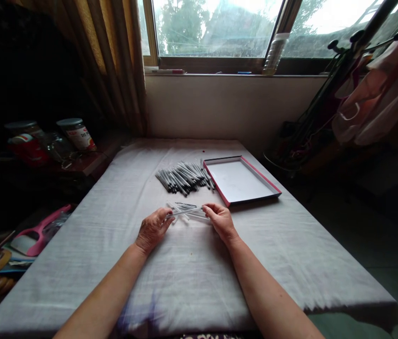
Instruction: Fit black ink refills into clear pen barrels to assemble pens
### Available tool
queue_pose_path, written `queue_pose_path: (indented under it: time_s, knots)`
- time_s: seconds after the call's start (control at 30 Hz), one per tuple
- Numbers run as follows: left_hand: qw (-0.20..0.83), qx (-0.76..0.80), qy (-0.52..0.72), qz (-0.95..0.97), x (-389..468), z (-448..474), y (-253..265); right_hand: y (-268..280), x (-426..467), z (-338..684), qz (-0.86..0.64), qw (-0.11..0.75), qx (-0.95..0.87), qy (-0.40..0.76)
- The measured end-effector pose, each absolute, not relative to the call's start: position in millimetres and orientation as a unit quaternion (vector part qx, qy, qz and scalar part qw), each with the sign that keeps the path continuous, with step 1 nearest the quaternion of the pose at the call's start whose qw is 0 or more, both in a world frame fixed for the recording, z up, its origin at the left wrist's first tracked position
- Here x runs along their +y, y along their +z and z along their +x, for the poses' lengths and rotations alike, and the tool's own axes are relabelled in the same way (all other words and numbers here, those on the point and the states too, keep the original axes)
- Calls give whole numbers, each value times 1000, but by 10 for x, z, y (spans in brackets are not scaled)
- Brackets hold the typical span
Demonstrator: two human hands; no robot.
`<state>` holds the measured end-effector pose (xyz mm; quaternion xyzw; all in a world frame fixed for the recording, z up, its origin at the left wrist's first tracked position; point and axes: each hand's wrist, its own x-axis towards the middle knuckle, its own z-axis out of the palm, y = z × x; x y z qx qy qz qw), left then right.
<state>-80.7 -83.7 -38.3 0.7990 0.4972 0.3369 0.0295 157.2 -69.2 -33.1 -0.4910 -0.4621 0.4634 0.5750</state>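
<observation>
Fingers of the left hand (154, 229) and right hand (220, 220) pinch opposite ends of what looks like one thin translucent tube (186, 211), just above loose tubes (186, 219) on the worktop (283, 249). Probably light, stiff, slightly slick; grip near the ends, gently.

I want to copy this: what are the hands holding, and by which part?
What looks like a thin, pale stick, pinched near its ends: left hand at one, right hand at the other.

brown curtain (114, 61) beside window (216, 28), bottle (275, 55) on sill (227, 74), lidded jars (77, 135)
</observation>
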Motion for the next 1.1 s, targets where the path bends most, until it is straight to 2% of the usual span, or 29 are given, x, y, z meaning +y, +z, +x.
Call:
queue_pose_path:
  time_s: [0.43, 1.1]
  knots:
    - [39, 493, 364, 789, -817, -826, -411, -362, -709, 1552, -466, 565, -499, 464]
    - [31, 520, 309, 796, -840, -814, -321, -393, -699, 1540, -465, 576, -508, 441]
